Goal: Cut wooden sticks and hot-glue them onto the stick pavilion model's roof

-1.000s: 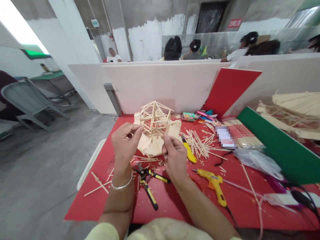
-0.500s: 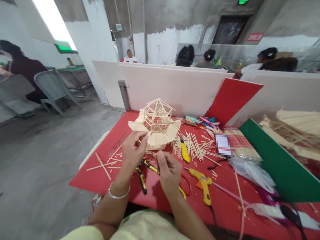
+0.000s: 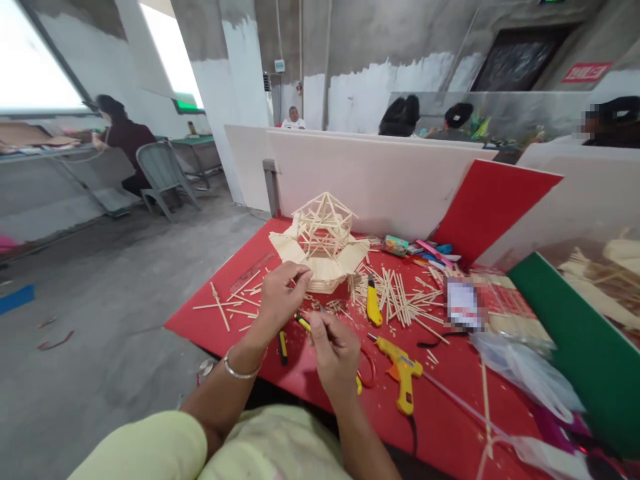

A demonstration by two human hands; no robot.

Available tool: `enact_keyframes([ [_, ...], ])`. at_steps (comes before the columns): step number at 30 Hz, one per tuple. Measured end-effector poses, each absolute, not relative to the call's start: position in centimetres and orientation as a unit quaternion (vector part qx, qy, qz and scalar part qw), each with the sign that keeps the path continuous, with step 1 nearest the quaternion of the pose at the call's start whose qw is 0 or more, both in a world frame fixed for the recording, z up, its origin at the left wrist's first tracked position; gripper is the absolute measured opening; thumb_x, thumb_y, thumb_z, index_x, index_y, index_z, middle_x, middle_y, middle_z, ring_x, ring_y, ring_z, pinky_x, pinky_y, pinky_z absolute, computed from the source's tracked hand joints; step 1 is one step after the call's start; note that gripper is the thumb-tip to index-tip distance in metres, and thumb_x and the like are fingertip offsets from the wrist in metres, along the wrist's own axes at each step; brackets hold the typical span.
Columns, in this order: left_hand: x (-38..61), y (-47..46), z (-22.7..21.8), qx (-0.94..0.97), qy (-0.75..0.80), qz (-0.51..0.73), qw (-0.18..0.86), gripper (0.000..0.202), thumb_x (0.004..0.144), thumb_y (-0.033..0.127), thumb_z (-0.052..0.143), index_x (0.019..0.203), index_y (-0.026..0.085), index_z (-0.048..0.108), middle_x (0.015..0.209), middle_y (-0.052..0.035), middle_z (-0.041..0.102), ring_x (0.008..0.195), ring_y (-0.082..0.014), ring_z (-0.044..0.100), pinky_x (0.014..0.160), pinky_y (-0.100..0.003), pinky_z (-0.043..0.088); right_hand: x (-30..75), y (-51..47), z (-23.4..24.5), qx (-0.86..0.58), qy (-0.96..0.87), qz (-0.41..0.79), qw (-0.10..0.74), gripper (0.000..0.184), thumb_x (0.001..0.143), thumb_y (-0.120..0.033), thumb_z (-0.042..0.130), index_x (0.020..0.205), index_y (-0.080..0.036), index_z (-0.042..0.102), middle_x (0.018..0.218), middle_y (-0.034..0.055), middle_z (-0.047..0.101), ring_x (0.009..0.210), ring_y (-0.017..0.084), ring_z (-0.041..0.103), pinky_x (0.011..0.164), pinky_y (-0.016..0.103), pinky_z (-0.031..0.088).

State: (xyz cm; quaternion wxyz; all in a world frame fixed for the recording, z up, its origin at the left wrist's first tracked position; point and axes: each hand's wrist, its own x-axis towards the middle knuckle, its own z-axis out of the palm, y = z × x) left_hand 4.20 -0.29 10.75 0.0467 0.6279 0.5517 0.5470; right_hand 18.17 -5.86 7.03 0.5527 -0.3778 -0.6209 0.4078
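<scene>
A small building model of pale wooden sticks (image 3: 323,269) stands on the red tabletop, with an open frame on top and flat slatted panels around it. My left hand (image 3: 281,299) is just in front of its near left side, thumb and fingers pinched. Nearer to me, my right hand (image 3: 336,357) is also closed in a pinch. Anything between the fingers of either hand is too small or hidden to make out. Below and between the hands lies a yellow-and-black-handled tool (image 3: 283,348), partly covered by them.
Loose sticks (image 3: 397,293) lie right of the model, beside a yellow utility knife (image 3: 373,303). A corded yellow glue gun (image 3: 404,373) rests at the right. Further right are a clear plastic bag (image 3: 525,360) and a green board (image 3: 575,353). White partitions (image 3: 360,160) stand behind the table.
The view has turned left, so the table sits further right in the picture. My right hand has drawn slightly towards me and leftwards over the table; my left stays by the model.
</scene>
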Motion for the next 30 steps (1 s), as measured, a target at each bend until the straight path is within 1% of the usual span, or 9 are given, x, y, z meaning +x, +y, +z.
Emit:
enact_keyframes([
  [3,1.9,1.1,10.1,0.574,0.577,0.58,0.031,0.015,0.084,0.032,0.063,0.077,0.023,0.072,0.075,-0.0021,0.068,0.068,-0.0151,0.059,0.062,-0.026,0.045,17.7,-5.1,6.3,-0.383,-0.656,0.389,0.521,0.019,0.093,-0.032,0.056,0.098,-0.024,0.073,0.082,0.0024,0.07,0.072,0.017,0.061,0.069,0.029,0.047],
  [6,-1.0,3.0,8.4,0.462,0.596,0.653,0.066,0.017,0.08,0.038,0.068,0.074,0.022,0.07,0.075,-0.0015,0.066,0.072,-0.0152,0.059,0.066,-0.025,0.046,16.8,-4.2,5.1,-0.406,-0.673,0.359,0.503,0.021,0.091,-0.033,0.059,0.104,-0.026,0.073,0.097,0.0061,0.071,0.09,0.021,0.063,0.08,0.034,0.05],
  [9,-3.4,5.1,6.3,0.305,0.558,0.749,0.185,0.022,0.079,0.041,0.069,0.084,0.02,0.066,0.08,-0.0021,0.067,0.076,-0.0149,0.063,0.067,-0.025,0.047,16.2,-3.4,3.9,-0.458,-0.629,0.34,0.528,0.032,0.088,-0.036,0.061,0.119,-0.028,0.069,0.12,0.0096,0.065,0.106,0.024,0.06,0.083,0.036,0.053],
  [12,-5.1,7.2,4.7,0.191,0.508,0.773,0.33,0.026,0.08,0.041,0.069,0.09,0.019,0.063,0.084,-0.0043,0.068,0.078,-0.0158,0.066,0.064,-0.024,0.047,15.9,-2.5,3.0,-0.492,-0.544,0.378,0.565,0.053,0.087,-0.038,0.063,0.138,-0.03,0.054,0.136,0.0112,0.056,0.111,0.024,0.06,0.086,0.038,0.055],
  [16,-6.6,9.9,4.1,0.145,0.451,0.75,0.462,0.029,0.079,0.04,0.07,0.093,0.017,0.062,0.088,-0.0064,0.07,0.079,-0.0164,0.067,0.066,-0.026,0.048,15.5,-1.1,2.5,-0.482,-0.468,0.458,0.582,0.063,0.084,-0.041,0.066,0.142,-0.027,0.048,0.139,0.0113,0.054,0.119,0.024,0.058,0.093,0.038,0.054],
  [19,-7.1,11.9,4.2,0.164,0.414,0.731,0.517,0.032,0.079,0.045,0.069,0.094,0.018,0.063,0.084,-0.0043,0.07,0.073,-0.0152,0.065,0.067,-0.027,0.049,15.2,0.1,2.7,-0.471,-0.443,0.472,0.599,0.067,0.08,-0.042,0.07,0.142,-0.027,0.048,0.144,0.0101,0.052,0.128,0.024,0.053,0.098,0.038,0.051],
  [21,-6.9,12.8,4.3,0.187,0.405,0.712,0.543,0.034,0.079,0.048,0.068,0.093,0.018,0.063,0.082,-0.0035,0.07,0.071,-0.0153,0.065,0.066,-0.027,0.048,15.1,0.9,2.7,-0.466,-0.424,0.479,0.611,0.069,0.079,-0.042,0.072,0.142,-0.027,0.047,0.141,0.01,0.054,0.126,0.024,0.055,0.1,0.038,0.05],
  [25,-6.1,13.5,4.1,0.22,0.407,0.701,0.543,0.036,0.078,0.051,0.069,0.091,0.018,0.064,0.085,-0.0041,0.071,0.071,-0.0157,0.065,0.062,-0.026,0.046,15.3,2.4,2.2,-0.478,-0.408,0.472,0.618,0.067,0.078,-0.043,0.072,0.139,-0.025,0.05,0.133,0.0109,0.059,0.121,0.024,0.058,0.1,0.041,0.05],
  [30,-5.3,12.9,3.4,0.277,0.405,0.712,0.504,0.033,0.073,0.044,0.073,0.092,0.019,0.062,0.091,-0.0026,0.071,0.077,-0.0146,0.065,0.069,-0.026,0.047,16.1,3.4,1.7,-0.497,-0.417,0.42,0.635,0.06,0.077,-0.042,0.073,0.132,-0.024,0.058,0.13,0.0099,0.061,0.118,0.023,0.059,0.103,0.043,0.046],
])
